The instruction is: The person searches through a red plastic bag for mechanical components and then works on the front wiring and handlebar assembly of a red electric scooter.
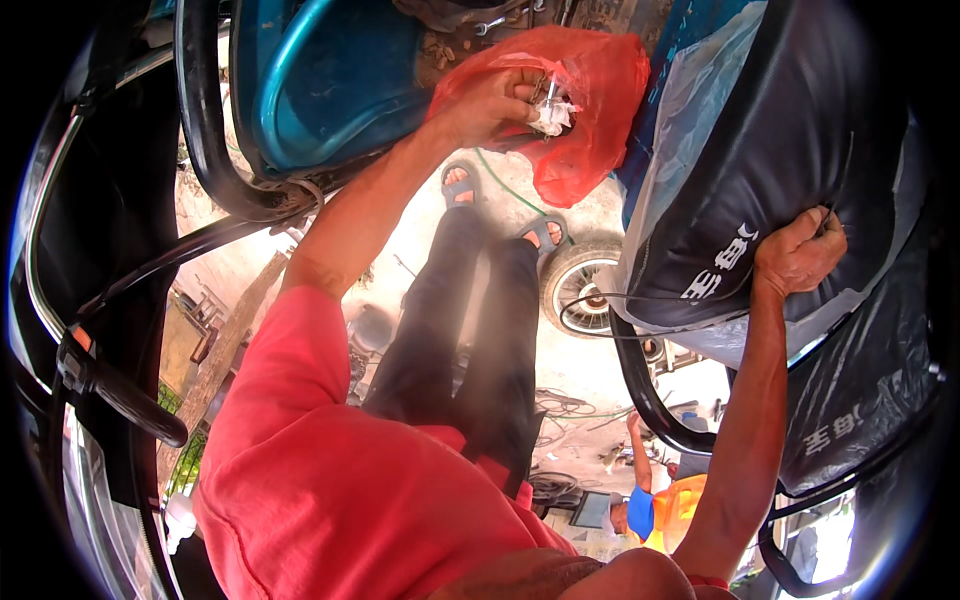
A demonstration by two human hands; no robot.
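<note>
My left hand (500, 108) is closed on a small metal part (551, 90) with crumpled white wrapping (553, 118) about it; its exact kind is unclear. Directly behind and around these fingers spreads a thin red plastic bag (605, 85). Over at the right, my right hand (802, 252) rests against a black padded seat (770, 120) with white lettering. Its fingers are curled together at a thin black cable (842, 185), which runs up across the seat. Clear plastic film (690, 130) covers part of that seat.
A teal vehicle body panel (340, 90) stands at the far left, with a black handlebar grip (135, 405) nearer. Below lie a spoked wheel (582, 290) and loose cables. A wrench (490, 25) lies beyond the bag. Another person in orange (680, 510) is at the lower right.
</note>
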